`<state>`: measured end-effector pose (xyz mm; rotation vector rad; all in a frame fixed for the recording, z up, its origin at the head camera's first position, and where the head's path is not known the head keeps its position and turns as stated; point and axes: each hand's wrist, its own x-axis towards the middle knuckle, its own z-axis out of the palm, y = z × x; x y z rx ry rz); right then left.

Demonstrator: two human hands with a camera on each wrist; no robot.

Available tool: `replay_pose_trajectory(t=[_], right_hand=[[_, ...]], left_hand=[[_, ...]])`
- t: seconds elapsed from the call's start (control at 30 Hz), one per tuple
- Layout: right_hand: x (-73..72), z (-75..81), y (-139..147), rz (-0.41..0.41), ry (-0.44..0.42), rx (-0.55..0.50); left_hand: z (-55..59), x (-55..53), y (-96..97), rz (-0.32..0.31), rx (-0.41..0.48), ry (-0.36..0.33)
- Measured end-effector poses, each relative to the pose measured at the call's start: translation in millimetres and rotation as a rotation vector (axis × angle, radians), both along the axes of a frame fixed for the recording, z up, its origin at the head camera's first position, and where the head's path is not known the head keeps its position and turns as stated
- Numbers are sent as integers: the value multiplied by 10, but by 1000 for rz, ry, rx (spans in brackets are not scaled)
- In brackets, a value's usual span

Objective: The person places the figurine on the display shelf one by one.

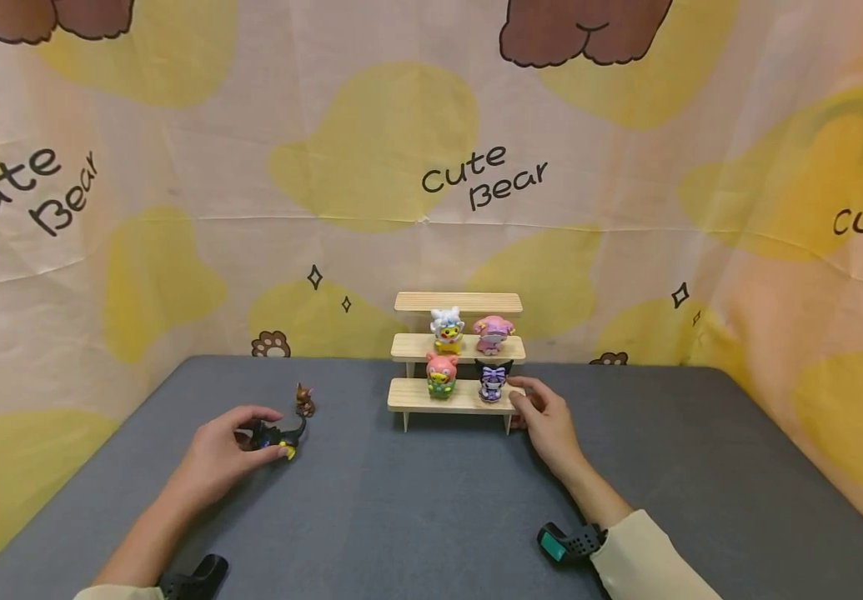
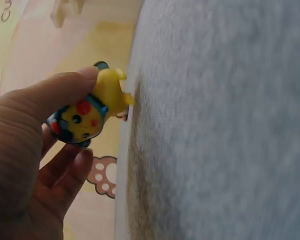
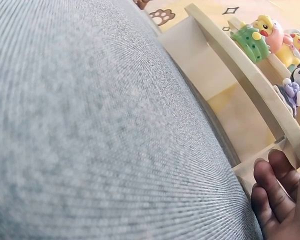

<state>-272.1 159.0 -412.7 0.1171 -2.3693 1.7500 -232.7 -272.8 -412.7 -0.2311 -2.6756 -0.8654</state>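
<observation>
My left hand (image 1: 217, 450) pinches a toy figurine (image 2: 92, 112) with a yellow body, red cheeks and a dark hood, just above the table at left. The figurine lies tipped on its side in the grip, and a thin black tail sticks out in the head view. Close behind it stands a small brown figurine (image 1: 305, 400). My right hand (image 1: 549, 421) holds the right end of a three-tier wooden display shelf (image 1: 408, 395), fingers curled beside its front leg in the right wrist view. On the lowest tier stand a pink-and-green figurine (image 1: 442, 377) and a black-eared purple one (image 1: 492, 383).
The shelf's middle tier bears a white-and-yellow figurine (image 1: 447, 332) and a pink figurine (image 1: 493, 333). A grey cloth-covered table (image 1: 416, 508) lies under everything. Behind it hangs a printed curtain (image 1: 371, 150) with bear and paw drawings.
</observation>
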Motion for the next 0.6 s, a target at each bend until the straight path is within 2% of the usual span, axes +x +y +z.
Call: replay_pose_trajectory(t=[0.13, 0.27, 0.43, 0.6], right_hand=[[27, 36, -5, 1, 8, 1], [20, 42, -2, 1, 12, -5], [33, 52, -8, -2, 6, 0], [55, 59, -15, -10, -1, 2]], left_hand=[[7, -3, 65, -16, -25, 66], [3, -4, 109, -29, -19, 70], [-25, -6, 98, -39, -12, 21], [-13, -14, 23, -126, 12, -80]])
